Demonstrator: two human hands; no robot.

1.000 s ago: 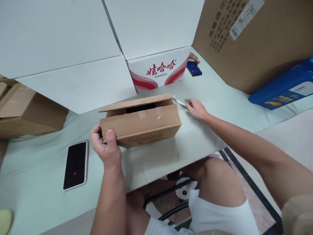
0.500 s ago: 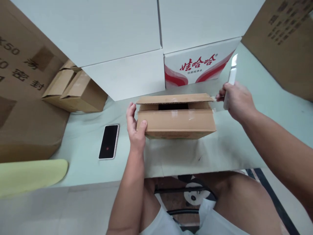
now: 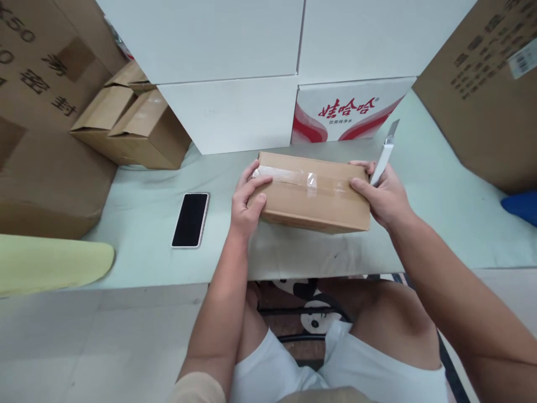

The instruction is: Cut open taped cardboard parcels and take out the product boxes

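A small brown cardboard box (image 3: 314, 198) with clear tape along its top lies on the pale green table (image 3: 142, 224) in front of me. My left hand (image 3: 247, 198) grips its left end, fingers curled over the top. My right hand (image 3: 384, 193) presses on the box's right end and also holds a white utility knife (image 3: 384, 154), its blade pointing up and away.
A black phone (image 3: 190, 219) lies left of the box. White cartons, one with red print (image 3: 348, 112), stand behind. Brown boxes (image 3: 130, 126) sit at the back left, a large brown carton (image 3: 482, 84) at the right. A yellow-green object (image 3: 50, 268) lies at the left edge.
The box's flaps, open before, now lie shut with the taped face up. My right hand came from beside the box onto its right end, still holding the knife.
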